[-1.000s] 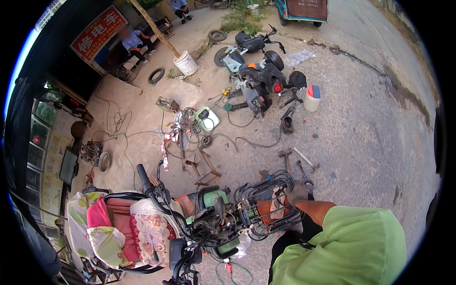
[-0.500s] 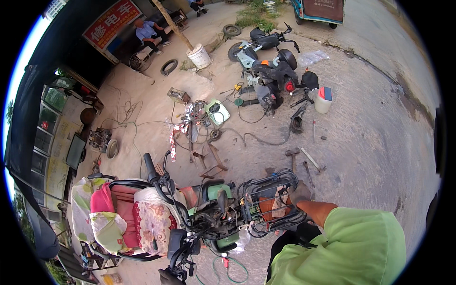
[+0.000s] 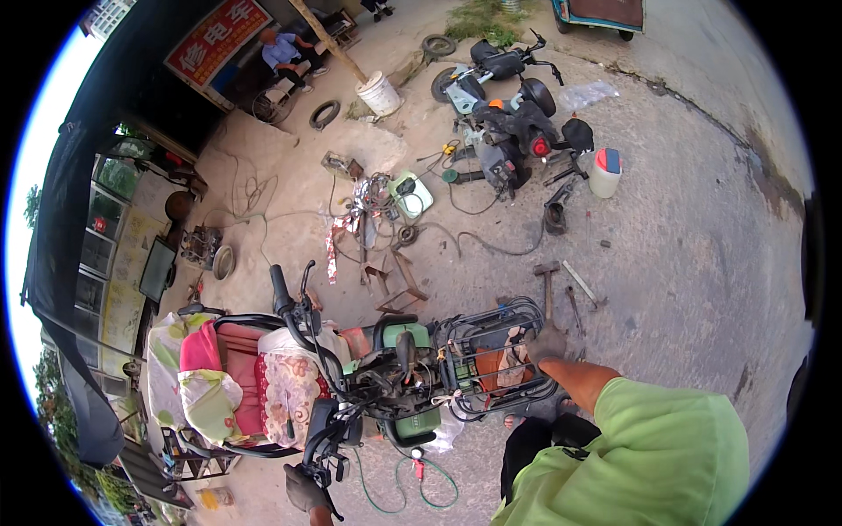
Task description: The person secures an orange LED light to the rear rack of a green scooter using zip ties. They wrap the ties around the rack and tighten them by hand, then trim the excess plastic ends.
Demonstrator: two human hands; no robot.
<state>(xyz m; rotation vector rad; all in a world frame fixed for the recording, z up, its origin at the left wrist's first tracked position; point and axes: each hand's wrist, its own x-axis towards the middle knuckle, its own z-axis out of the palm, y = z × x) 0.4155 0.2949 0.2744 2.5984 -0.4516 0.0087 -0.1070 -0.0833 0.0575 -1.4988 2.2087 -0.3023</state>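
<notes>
A partly stripped electric tricycle (image 3: 412, 337) with green panels lies across the lower middle of the view, its black wire front basket (image 3: 460, 337) toward me. My right hand (image 3: 545, 342), in a grey glove, is closed around the basket's near rim. Inside that basket sit a brown piece (image 3: 488, 366) and a pale cloth-like thing (image 3: 511, 358). At the lower edge my gloved left hand (image 3: 303, 489) is wrapped about the end of the handlebar (image 3: 323, 460), beside its lever. Between the handlebar and the basket, the inner wiring and frame lie exposed.
Behind the handlebar is a cloth-covered pink seat (image 3: 241, 342). A hammer (image 3: 546, 285) and other tools lie beyond the basket. Farther off are a dismantled scooter (image 3: 504, 131), a white jug (image 3: 605, 175), cables, a metal frame (image 3: 408, 279) and a seated person (image 3: 285, 57).
The whole view has shifted slightly, bringing more of my left hand at the handlebar into sight. My right hand stays at the basket rim.
</notes>
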